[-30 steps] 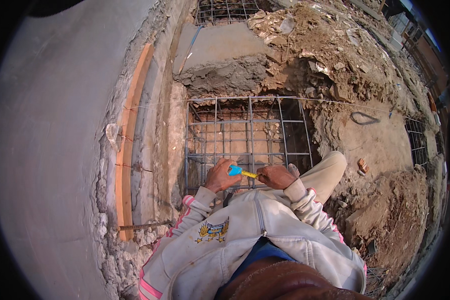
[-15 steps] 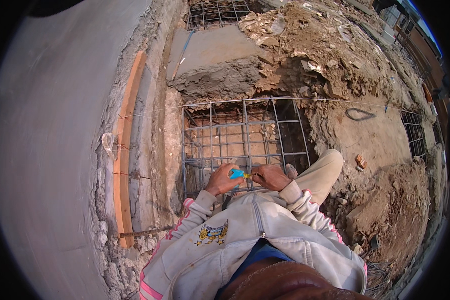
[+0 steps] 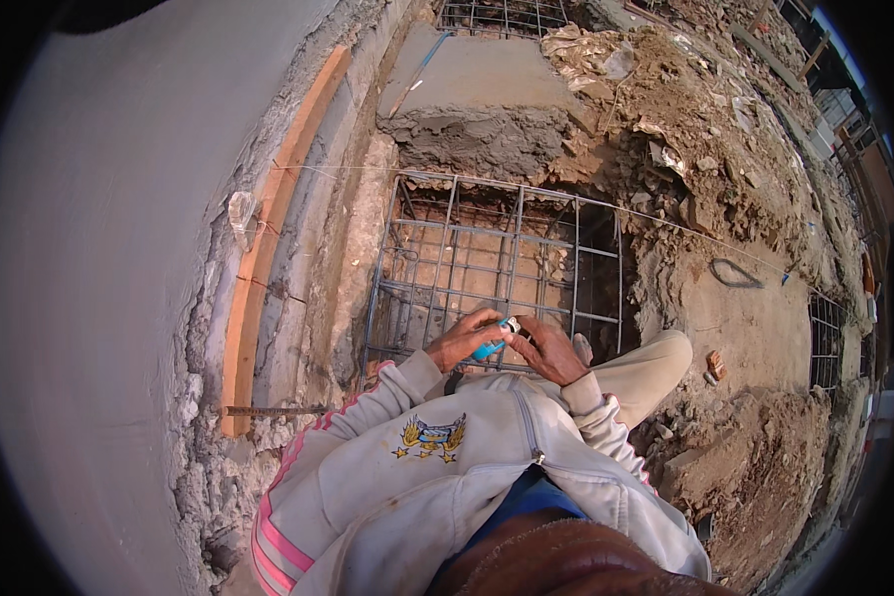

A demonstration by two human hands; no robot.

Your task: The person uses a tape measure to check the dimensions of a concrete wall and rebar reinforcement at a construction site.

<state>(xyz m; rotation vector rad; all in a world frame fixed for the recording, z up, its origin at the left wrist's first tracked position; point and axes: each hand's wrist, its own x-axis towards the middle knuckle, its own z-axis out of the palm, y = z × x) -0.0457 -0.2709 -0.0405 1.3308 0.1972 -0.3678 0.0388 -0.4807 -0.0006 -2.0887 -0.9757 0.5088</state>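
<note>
Since a second ago the hands have drawn together, and the yellow strip between them no longer shows. The left hand [image 3: 464, 340] grasps the blue tape measure [image 3: 489, 349]; the right hand [image 3: 551, 355] meets its end, pinching or not I cannot tell. Below, the steel cage [image 3: 516, 234] stands assembled but uncovered; beyond, a grey slab [image 3: 477, 74] looks finished.

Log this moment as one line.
left hand: holding blue tape measure; right hand: at its end; below: rebar grid; left: wooden plank

blue tape measure [image 3: 489, 348], pink-striped sleeve [image 3: 391, 395], orange-brown plank [image 3: 271, 221]
</note>
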